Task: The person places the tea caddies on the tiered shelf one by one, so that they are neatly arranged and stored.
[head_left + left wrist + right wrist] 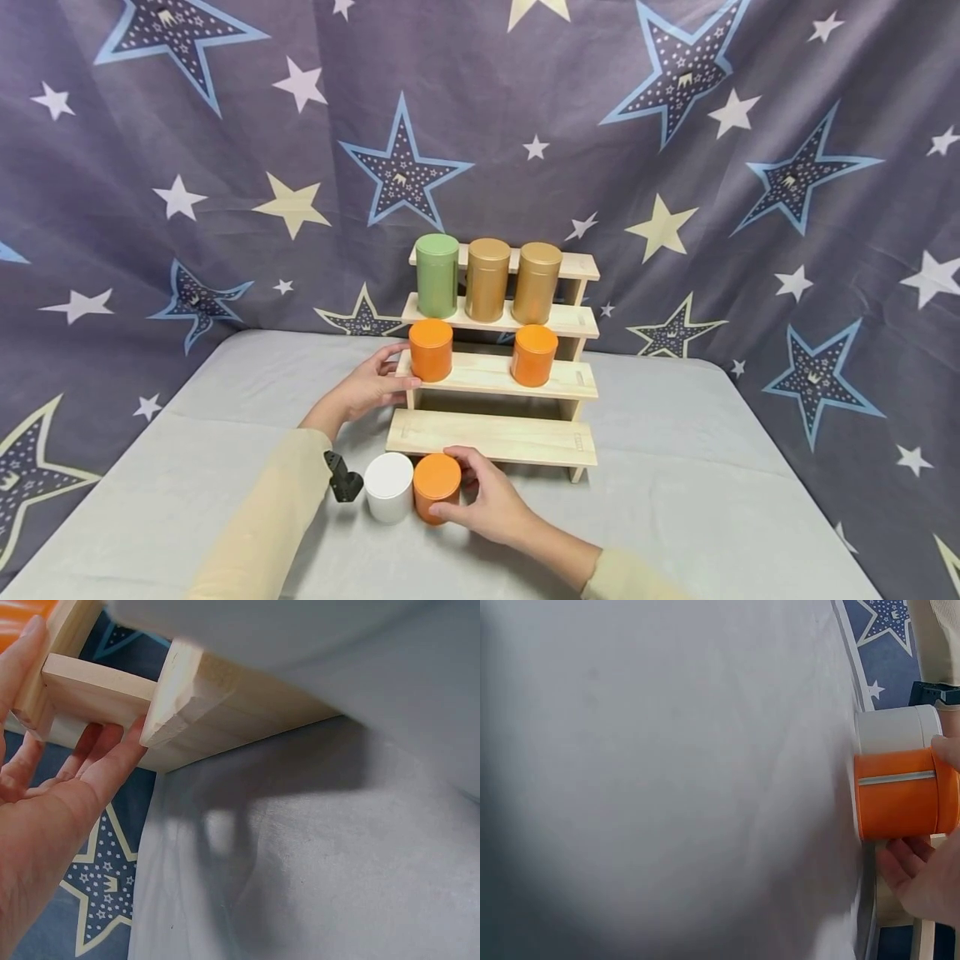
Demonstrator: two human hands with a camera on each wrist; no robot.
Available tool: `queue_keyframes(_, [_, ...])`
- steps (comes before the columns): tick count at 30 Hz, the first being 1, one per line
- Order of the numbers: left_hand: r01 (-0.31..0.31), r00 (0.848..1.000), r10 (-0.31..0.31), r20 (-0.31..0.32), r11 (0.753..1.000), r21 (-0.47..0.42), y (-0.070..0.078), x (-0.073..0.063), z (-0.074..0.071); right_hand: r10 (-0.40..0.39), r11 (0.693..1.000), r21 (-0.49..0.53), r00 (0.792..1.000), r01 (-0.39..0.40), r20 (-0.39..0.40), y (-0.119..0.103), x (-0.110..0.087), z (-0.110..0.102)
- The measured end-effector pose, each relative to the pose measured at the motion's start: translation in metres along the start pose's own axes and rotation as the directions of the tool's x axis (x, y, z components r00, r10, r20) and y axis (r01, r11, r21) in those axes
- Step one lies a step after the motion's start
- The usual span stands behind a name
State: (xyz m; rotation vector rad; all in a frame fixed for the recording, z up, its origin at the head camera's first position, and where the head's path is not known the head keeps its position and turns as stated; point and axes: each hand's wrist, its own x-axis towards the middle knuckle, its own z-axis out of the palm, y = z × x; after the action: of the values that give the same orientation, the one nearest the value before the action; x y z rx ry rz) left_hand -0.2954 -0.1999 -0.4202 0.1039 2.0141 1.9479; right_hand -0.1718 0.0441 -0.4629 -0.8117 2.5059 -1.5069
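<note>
At the left end of the wooden step shelf point(495, 437), my left hand point(371, 385) grips the side, thumb at the front of the second step, close to an orange tin point(431, 354). The left wrist view shows its fingers point(112, 761) against the side piece. My right hand point(491, 500) holds another orange tin point(437, 479) between thumb and fingers. That tin stands on the table before the shelf, right beside a white tin point(388, 487). In the right wrist view its lower body point(896, 795) shows a silvery line.
A third orange tin point(535, 357) stands right on the second step. One step higher are a green tin point(437, 279) and two gold tins point(488, 282). A grey cloth covers the table point(712, 483); a star-patterned curtain point(480, 125) hangs behind.
</note>
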Motion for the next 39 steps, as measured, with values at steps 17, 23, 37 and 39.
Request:
queue_keyframes(17, [0.006,1.000,-0.006,-0.001,1.000,-0.002,0.000,0.000,-0.001,0.024,0.999,-0.026,0.999,-0.025,-0.026,-0.006,-0.002,0.001])
queue_keyframes(23, [0.007,1.000,-0.007,-0.003,1.000,-0.004,0.000,0.001,-0.002,0.024,0.999,-0.024,0.999,-0.025,-0.024,-0.015,-0.005,-0.009])
queue_keyframes(37, [-0.003,1.000,0.003,0.009,1.000,-0.011,0.002,0.000,-0.001,0.014,0.999,-0.041,0.994,-0.018,-0.106,-0.032,-0.006,-0.045])
queue_keyframes(39, [-0.004,1.000,0.004,0.013,1.000,-0.017,0.002,0.001,-0.001,0.021,0.999,-0.037,0.993,-0.025,-0.113,-0.033,-0.006,-0.049])
